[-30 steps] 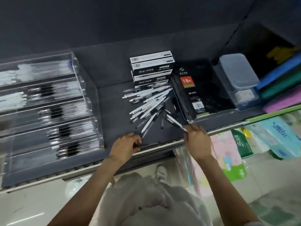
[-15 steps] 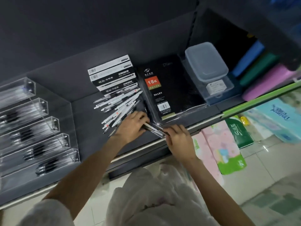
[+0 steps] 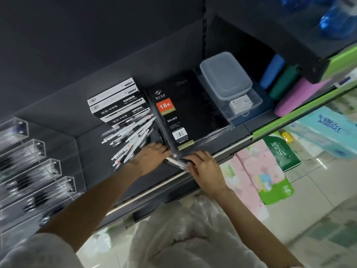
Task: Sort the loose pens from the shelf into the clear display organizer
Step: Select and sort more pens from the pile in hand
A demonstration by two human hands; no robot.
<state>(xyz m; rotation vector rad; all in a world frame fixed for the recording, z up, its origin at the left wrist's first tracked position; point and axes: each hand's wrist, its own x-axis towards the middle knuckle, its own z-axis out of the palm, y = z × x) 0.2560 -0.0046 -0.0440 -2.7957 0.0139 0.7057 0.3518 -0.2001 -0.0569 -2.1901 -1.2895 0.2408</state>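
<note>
A fan of loose white and black pens [image 3: 131, 139] lies on the dark shelf [image 3: 92, 151], in front of stacked pen boxes. The clear display organizer [image 3: 48, 171] stands at the left, its tiers holding rows of pens, blurred. A small bundle of pens [image 3: 176, 163] sits at the shelf's front edge between my hands. My left hand [image 3: 152, 157] covers one end with its fingers curled over it. My right hand [image 3: 204, 169] grips the other end, by the corner of the black diary.
Stacked black-and-white pen boxes [image 3: 117, 101] stand behind the pile. A wrapped black diary [image 3: 183, 113] lies to the right, then clear lidded boxes [image 3: 226, 76] and coloured folders [image 3: 286, 84]. Tissue packs [image 3: 266, 171] hang below the shelf edge.
My left hand moved right from the shelf's front edge to the pens my right hand holds, and both hands now meet on the bundle. The view swung right, pushing the organizer to the left edge.
</note>
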